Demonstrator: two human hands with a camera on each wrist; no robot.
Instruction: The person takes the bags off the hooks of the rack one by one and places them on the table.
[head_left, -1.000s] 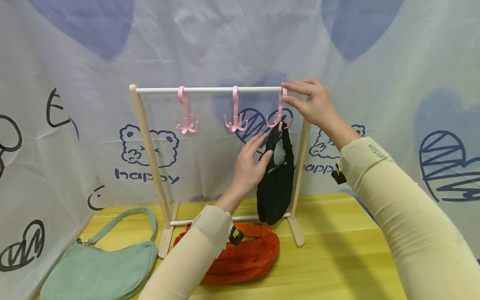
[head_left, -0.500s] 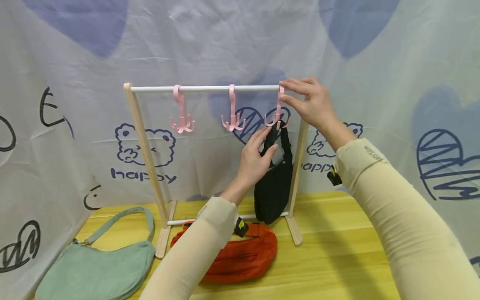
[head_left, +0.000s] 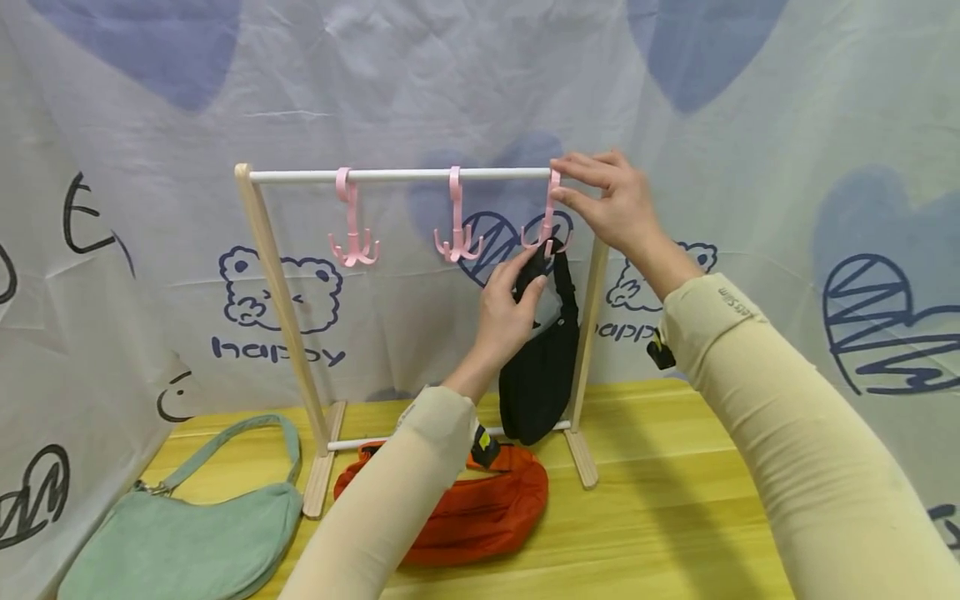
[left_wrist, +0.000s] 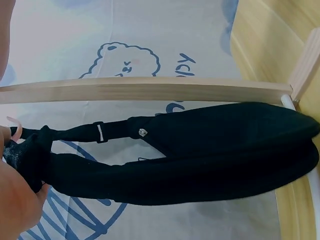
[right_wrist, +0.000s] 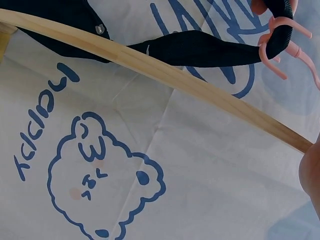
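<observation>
Strap point(right_wrist: 200, 49) of the black bag point(head_left: 536, 392) runs up among the prongs of the rightmost pink hook point(head_left: 549, 208), so the bag hangs below it at the right end of the rack, beside the wooden post point(head_left: 594, 292). Hands apart, each clamped on its own spot. Right hand point(head_left: 611, 204): fingers and thumb pinch the hook's curved top where it sits on the white rod point(head_left: 401, 175) — presumably to steady it, since a hook merely hung over a round bar could swing or slide under a sideways pull. Left hand point(head_left: 506, 317): lower, pinching the strap near its top, fabric bunched by the thumb; likely to seat the loop among the prongs. How much weight the hook itself carries cannot be told.

Bag's bottom comes down in front of the lower rail point(head_left: 360, 444); contact there unclear. Middle pink hook point(head_left: 456, 225) and left pink hook point(head_left: 352, 225) stand well apart along the rod, a spacing that should keep hung bags from crowding. Orange bag point(head_left: 487, 529) lies on the table point(head_left: 660, 500) before the rack, partly hidden by the left sleeve point(head_left: 412, 475); green bag point(head_left: 187, 533) lies to the left, strap laid toward the rack — both seemingly placed within easy reach.
</observation>
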